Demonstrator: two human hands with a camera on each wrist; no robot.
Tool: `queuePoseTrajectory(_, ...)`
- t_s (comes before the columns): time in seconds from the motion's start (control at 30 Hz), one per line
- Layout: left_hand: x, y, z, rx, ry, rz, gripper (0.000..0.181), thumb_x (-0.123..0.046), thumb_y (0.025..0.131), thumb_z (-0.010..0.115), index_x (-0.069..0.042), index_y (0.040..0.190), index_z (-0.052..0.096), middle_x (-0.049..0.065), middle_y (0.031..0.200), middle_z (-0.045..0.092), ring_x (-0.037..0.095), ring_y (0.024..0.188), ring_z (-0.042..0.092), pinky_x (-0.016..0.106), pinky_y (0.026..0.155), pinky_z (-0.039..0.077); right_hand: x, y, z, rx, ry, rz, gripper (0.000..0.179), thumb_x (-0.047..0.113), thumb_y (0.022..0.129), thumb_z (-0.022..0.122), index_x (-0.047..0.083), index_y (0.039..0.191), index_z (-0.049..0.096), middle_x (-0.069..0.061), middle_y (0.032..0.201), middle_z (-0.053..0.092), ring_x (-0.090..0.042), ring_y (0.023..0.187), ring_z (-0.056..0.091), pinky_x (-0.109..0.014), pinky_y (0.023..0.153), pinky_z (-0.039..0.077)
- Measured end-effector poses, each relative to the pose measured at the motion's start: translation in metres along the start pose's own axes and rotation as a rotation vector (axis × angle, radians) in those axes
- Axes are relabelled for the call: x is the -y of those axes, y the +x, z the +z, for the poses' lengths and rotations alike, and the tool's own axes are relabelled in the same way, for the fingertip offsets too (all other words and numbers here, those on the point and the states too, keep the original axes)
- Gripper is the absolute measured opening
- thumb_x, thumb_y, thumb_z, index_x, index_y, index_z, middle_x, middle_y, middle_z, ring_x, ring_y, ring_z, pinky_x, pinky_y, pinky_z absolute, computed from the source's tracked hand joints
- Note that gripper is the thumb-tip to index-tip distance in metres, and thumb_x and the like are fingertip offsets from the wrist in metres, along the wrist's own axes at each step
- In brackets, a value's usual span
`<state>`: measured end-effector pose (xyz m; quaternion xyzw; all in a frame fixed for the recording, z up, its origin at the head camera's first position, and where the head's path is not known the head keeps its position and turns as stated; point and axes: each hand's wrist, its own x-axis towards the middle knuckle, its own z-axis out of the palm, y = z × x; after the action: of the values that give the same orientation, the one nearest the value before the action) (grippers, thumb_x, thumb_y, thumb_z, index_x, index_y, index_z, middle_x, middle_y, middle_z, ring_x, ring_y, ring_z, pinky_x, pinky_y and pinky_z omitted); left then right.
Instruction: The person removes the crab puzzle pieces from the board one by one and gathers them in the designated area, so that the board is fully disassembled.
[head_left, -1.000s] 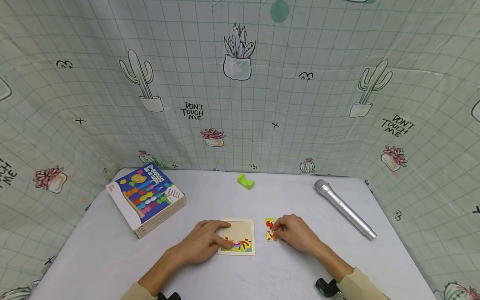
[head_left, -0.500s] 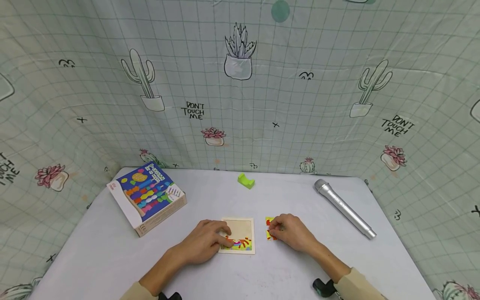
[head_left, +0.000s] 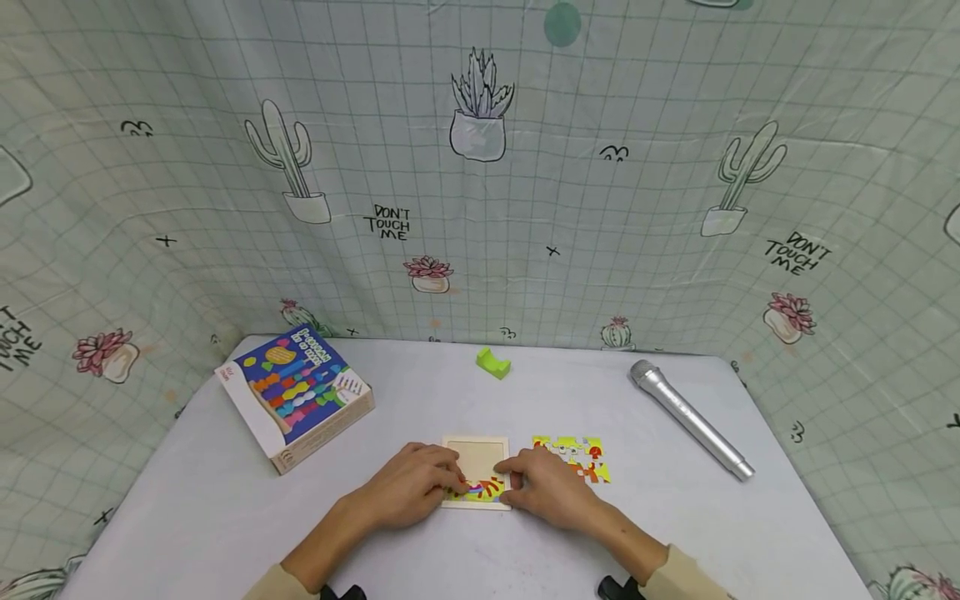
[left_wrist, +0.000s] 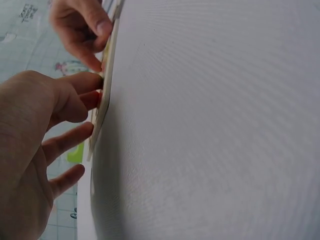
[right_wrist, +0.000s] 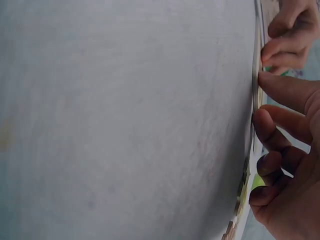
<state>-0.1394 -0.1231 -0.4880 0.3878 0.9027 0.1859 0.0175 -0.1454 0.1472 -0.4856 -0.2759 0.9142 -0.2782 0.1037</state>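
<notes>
A small square wooden puzzle tray (head_left: pixel 476 439) lies flat on the table, its upper part bare wood. Along the bottom of the tray sits a row of joined red and yellow puzzle pieces (head_left: pixel 486 489). My left hand (head_left: pixel 411 486) rests on the tray's left side, the fingertips on the pieces there; its outer fingers spread apart in the left wrist view. From the right, my right hand (head_left: pixel 553 490) touches the tray's right side with thumb and index finger. More puzzle pieces (head_left: pixel 595 452), yellow with red, lie in rows beyond the right hand, which partly covers them.
A blue game box (head_left: pixel 296 387) stands at the back left. Near the far edge is a green curved block (head_left: pixel 492 363). A silver microphone (head_left: pixel 692 420) lies at the right. Behind the white table (head_left: pixel 420 554) hangs a patterned cloth (head_left: pixel 480 208).
My right hand has moved left from the loose pieces to the tray's right side, uncovering more of those pieces. The left hand stays on the tray with its fingers slightly shifted.
</notes>
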Motion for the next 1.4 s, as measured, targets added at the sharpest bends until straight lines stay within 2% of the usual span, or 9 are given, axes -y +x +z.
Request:
queuePoseTrajectory(0.23, -0.001, 0.001, -0.001, 0.01, 0.018, -0.004, 0.033, -0.013, 0.096, 0.059, -0.033, 0.115, 0.076, -0.008, 0.124, 0.067, 0.018, 0.129, 0.054, 0.051, 0.103, 0.042, 0.004, 0.001, 0.0, -0.003, -0.027, -0.041, 0.026, 0.02, 0.084, 0.08, 0.016, 0.11, 0.075, 0.017, 0.075, 0.053, -0.003, 0.074, 0.049, -0.023, 0.068, 0.041)
queuePoseTrajectory(0.5, -0.002, 0.004, -0.001, 0.024, 0.047, 0.003, 0.037, -0.013, 0.095, 0.059, -0.039, 0.115, 0.076, -0.015, 0.115, 0.066, 0.017, 0.127, 0.054, 0.05, 0.102, 0.042, 0.002, 0.005, 0.0, 0.01, -0.011, -0.043, 0.025, 0.023, 0.084, 0.08, 0.015, 0.107, 0.075, 0.016, 0.074, 0.053, -0.002, 0.072, 0.049, -0.023, 0.069, 0.041)
queuePoseTrajectory(0.7, -0.003, 0.005, 0.0, -0.005, 0.07, 0.03, 0.036, -0.012, 0.094, 0.061, -0.039, 0.112, 0.078, -0.016, 0.106, 0.065, 0.014, 0.118, 0.057, 0.049, 0.098, 0.044, 0.002, 0.007, 0.001, -0.005, 0.034, -0.031, 0.02, 0.024, 0.087, 0.078, 0.014, 0.103, 0.075, 0.015, 0.073, 0.055, -0.002, 0.069, 0.049, -0.022, 0.068, 0.041)
queuePoseTrajectory(0.9, -0.005, 0.006, -0.001, -0.04, 0.078, 0.066, 0.033, -0.012, 0.093, 0.063, -0.036, 0.108, 0.079, -0.016, 0.096, 0.063, 0.01, 0.105, 0.058, 0.047, 0.092, 0.046, 0.003, 0.008, 0.0, -0.017, 0.032, -0.07, 0.019, 0.022, 0.087, 0.078, 0.012, 0.102, 0.075, 0.016, 0.073, 0.055, -0.002, 0.07, 0.05, -0.022, 0.069, 0.042)
queuePoseTrajectory(1.07, -0.005, 0.006, -0.002, -0.043, 0.068, 0.05, 0.033, -0.011, 0.093, 0.064, -0.037, 0.108, 0.079, -0.018, 0.095, 0.061, 0.01, 0.107, 0.058, 0.047, 0.093, 0.045, 0.004, 0.01, 0.001, -0.012, 0.04, -0.077, 0.016, 0.018, 0.088, 0.076, 0.011, 0.103, 0.075, 0.015, 0.074, 0.056, -0.001, 0.07, 0.05, -0.023, 0.07, 0.044)
queuePoseTrajectory(1.27, -0.006, 0.006, -0.002, -0.018, 0.049, 0.024, 0.034, -0.012, 0.094, 0.064, -0.038, 0.108, 0.079, -0.018, 0.096, 0.061, 0.01, 0.109, 0.057, 0.046, 0.092, 0.045, 0.004, 0.012, 0.001, -0.006, 0.052, -0.048, 0.01, 0.014, 0.091, 0.071, 0.011, 0.1, 0.074, 0.014, 0.075, 0.055, -0.001, 0.069, 0.05, -0.023, 0.069, 0.043)
queuePoseTrajectory(1.4, -0.005, 0.007, -0.002, -0.008, 0.042, 0.016, 0.034, -0.012, 0.094, 0.063, -0.038, 0.108, 0.079, -0.019, 0.095, 0.061, 0.01, 0.11, 0.057, 0.046, 0.093, 0.044, 0.005, 0.012, 0.0, -0.014, 0.09, -0.015, 0.007, 0.013, 0.093, 0.068, 0.016, 0.097, 0.073, 0.013, 0.077, 0.057, -0.002, 0.071, 0.051, -0.023, 0.069, 0.044)
